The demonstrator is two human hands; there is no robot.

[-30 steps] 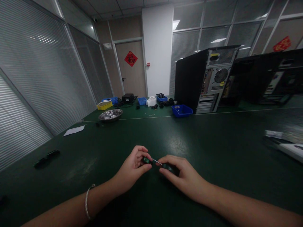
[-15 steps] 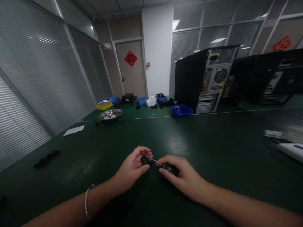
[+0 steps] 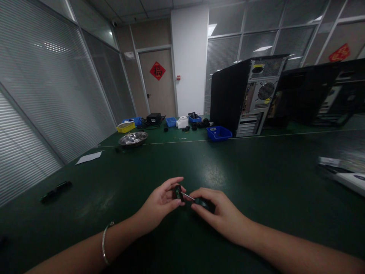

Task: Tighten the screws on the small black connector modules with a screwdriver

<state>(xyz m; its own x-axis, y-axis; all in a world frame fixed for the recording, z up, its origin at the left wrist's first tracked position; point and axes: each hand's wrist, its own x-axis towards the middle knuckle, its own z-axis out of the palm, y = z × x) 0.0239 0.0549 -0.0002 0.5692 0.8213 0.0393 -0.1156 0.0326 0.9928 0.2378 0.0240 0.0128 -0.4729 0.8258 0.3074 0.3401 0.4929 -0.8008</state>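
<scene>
Low over the table's near middle, my left hand [image 3: 162,199] holds a small dark part [image 3: 178,193] with a green face between thumb and fingers. Its exact kind is too small and dim to make out. My right hand [image 3: 218,207] is closed around the dark handle of a screwdriver [image 3: 203,203]. The thin metal shaft points left, and its tip meets the right side of the small part. Whether the tip sits in a screw or slot cannot be seen. A bracelet circles my left wrist.
On the green table [image 3: 159,163] lie a dark strip-shaped part [image 3: 55,190], a white sheet [image 3: 89,157] and a metal dish [image 3: 133,139]. Farther back stand a blue bin [image 3: 219,134], a yellow bin [image 3: 126,127] and a computer tower [image 3: 228,99]. A white device [image 3: 349,180] lies at right.
The small dark part has turned more upright in my left hand and shifted slightly right. My left fingers have straightened. My right hand and the screwdriver stay nearly in place.
</scene>
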